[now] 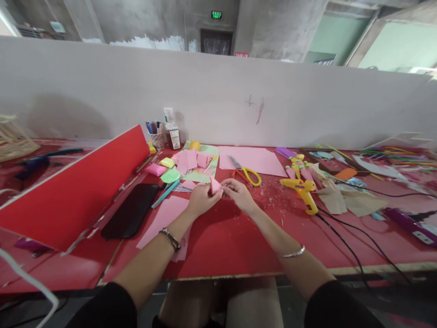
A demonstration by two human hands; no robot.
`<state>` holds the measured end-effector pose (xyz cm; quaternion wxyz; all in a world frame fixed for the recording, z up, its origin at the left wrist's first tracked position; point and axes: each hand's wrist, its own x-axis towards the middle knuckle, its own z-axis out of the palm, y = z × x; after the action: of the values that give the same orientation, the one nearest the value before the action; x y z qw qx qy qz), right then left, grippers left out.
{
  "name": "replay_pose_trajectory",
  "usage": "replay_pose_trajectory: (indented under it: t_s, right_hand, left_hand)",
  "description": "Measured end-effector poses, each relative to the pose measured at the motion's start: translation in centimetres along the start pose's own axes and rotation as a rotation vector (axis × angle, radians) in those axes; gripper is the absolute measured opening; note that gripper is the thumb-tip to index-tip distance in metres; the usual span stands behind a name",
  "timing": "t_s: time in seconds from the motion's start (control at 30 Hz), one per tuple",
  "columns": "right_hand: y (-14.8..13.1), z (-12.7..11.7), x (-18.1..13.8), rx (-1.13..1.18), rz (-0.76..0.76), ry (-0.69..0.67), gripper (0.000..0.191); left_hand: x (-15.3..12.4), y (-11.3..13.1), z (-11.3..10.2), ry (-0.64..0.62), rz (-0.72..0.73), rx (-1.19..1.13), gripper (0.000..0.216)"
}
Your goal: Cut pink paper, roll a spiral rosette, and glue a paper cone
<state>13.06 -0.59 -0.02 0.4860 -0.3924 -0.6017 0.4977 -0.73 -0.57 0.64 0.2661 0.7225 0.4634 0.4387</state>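
Observation:
Between the fingers of my left hand is a small folded piece of pink paper, held above the red tabletop. My right hand pinches at the right edge of the same piece, thumb and fingertips together. Just beyond my hands lie scissors with yellow and orange handles. A large pink sheet is partly under my left forearm, and a blue-green pen rests left of my left hand. Several cut pink pieces are heaped behind it.
A yellow glue gun with a black cord stands at right. On the left are a black phone and a tilted red board. Pink sheets, a bottle and a pen cup sit near the white partition.

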Motion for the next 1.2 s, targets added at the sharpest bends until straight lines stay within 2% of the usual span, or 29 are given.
replay_pose_trajectory:
  t_s: [0.3, 0.53, 0.83, 1.2]
  right_hand:
    - [0.3, 0.0, 0.2, 0.044, 0.005, -0.092, 0.029]
    - [0.4, 0.2, 0.5, 0.037, -0.010, -0.123, 0.030]
    - [0.0, 0.4, 0.4, 0.044, -0.005, -0.113, 0.036]
    - [-0.2, 0.3, 0.3, 0.059, 0.019, -0.098, 0.038]
  left_hand:
    - [-0.1, -0.8, 0.2, -0.042, 0.114, 0.180, 0.036]
    - [-0.1, -1.2, 0.2, -0.012, 0.186, 0.329, 0.038]
    - [-0.1, -1.6, 0.3, 0.024, 0.264, 0.488, 0.038]
    - [0.0, -1.6, 0.4, 0.024, 0.289, 0.596, 0.040]
